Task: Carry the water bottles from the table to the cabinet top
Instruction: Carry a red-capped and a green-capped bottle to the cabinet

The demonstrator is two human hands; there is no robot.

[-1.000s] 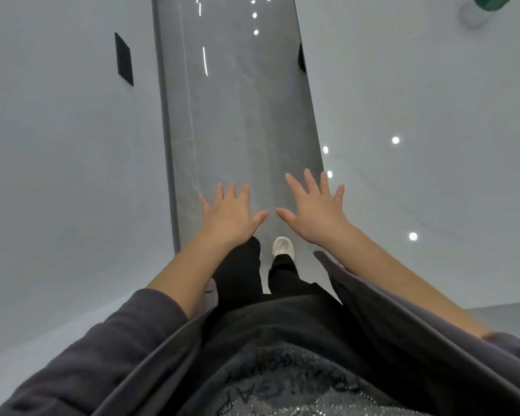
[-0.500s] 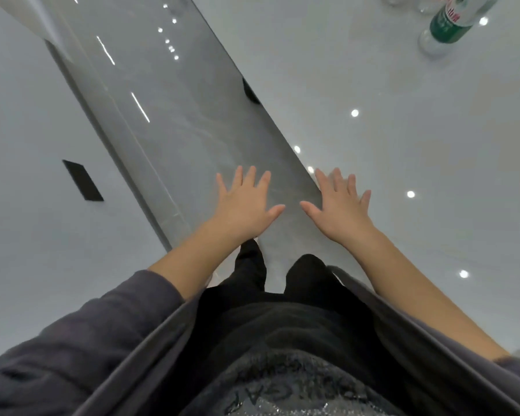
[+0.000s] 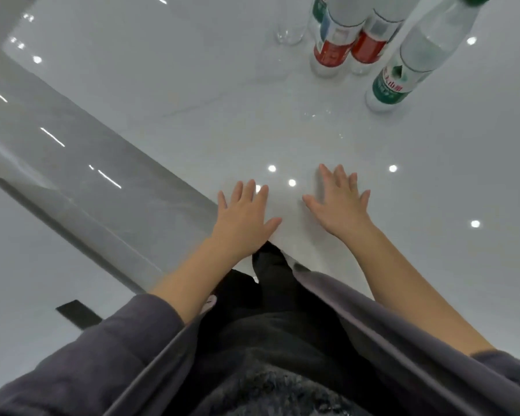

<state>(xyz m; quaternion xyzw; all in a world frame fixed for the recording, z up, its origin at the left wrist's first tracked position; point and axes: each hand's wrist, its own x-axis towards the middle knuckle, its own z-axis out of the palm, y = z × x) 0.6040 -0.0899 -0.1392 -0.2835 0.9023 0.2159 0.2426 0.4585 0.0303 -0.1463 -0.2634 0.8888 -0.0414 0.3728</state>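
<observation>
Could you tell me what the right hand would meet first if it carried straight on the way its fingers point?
Most likely the left red-labelled bottle: the right hand is open, its fingers pointing across the table toward that bottle's base. The hand's height above the table is unclear, so this is tentative.

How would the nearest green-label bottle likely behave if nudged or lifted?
The green-label bottle stands tall and narrow, so a high push would probably tip it. On the glossy table a low nudge may slide it. It looks full, likely hefty.
</observation>
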